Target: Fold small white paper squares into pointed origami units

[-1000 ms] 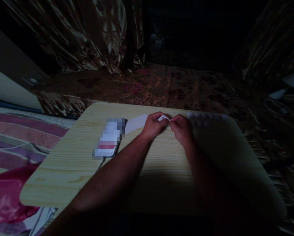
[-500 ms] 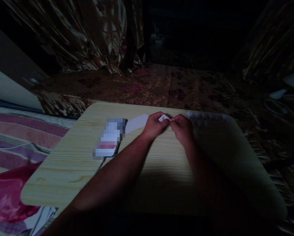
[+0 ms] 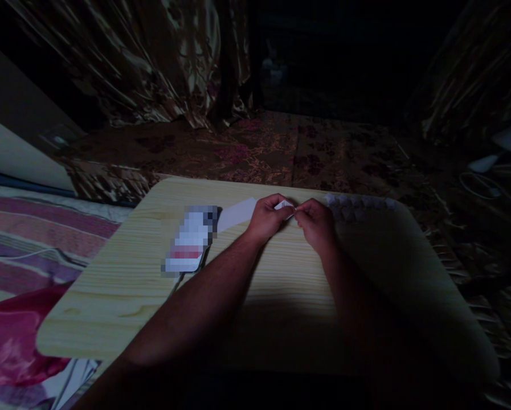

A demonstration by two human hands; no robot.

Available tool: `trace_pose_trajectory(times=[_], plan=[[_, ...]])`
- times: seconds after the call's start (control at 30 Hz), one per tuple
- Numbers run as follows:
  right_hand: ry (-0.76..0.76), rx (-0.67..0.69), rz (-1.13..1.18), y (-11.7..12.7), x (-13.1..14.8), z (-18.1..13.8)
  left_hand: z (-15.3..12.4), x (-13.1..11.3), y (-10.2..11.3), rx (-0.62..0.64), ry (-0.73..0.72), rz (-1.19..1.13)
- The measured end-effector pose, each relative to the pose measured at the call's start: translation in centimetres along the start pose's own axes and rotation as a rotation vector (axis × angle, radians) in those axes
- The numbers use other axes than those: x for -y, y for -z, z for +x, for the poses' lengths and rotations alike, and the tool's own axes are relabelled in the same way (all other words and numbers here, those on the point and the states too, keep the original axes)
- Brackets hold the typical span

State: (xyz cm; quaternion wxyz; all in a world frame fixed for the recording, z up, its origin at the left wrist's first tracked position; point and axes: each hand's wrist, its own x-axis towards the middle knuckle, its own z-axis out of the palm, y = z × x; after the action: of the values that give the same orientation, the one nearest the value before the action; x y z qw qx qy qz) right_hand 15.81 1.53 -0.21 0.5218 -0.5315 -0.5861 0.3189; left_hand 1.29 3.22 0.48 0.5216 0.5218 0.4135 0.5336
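My left hand point(image 3: 267, 220) and my right hand point(image 3: 315, 223) meet near the far edge of a light wooden board point(image 3: 122, 285). Both pinch a small white folded piece of paper point(image 3: 286, 205) between their fingertips, fingers closed on it. A white paper strip point(image 3: 237, 213) lies flat just left of my left hand. A row of small white folded paper pieces point(image 3: 358, 204) sits along the far edge, right of my right hand. The scene is dim.
A blurred-out flat object point(image 3: 190, 240) lies on the board left of the strip, with a cable under it. Striped bedding point(image 3: 33, 239) and a red bag point(image 3: 7, 341) are at left. Patterned fabric point(image 3: 281, 148) lies beyond, white cables point(image 3: 481, 185) at right.
Almost nothing: the fingers of both hands shift slightly on the small paper piece; the arms stay in place.
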Motion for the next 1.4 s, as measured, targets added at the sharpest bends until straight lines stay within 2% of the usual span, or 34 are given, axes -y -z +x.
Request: trace_pose_trajectory(times=[0.63,0.83,1.13,1.4], plan=[[-0.019,-0.007,0.041,0.04,0.18,0.1,-0.04,0.28,0.17,0.03,-0.054,0.092],[-0.003,0.019,0.019,-0.08,-0.01,-0.11,-0.07,0.34,0.08,0.002,-0.055,0.117],[-0.01,-0.03,0.049,0.15,-0.17,0.29,-0.05,0.05,-0.01,0.017,-0.062,0.178],[-0.101,-0.067,0.139,0.07,0.09,0.43,0.29,0.68,-0.1,-0.008,-0.003,-0.001]])
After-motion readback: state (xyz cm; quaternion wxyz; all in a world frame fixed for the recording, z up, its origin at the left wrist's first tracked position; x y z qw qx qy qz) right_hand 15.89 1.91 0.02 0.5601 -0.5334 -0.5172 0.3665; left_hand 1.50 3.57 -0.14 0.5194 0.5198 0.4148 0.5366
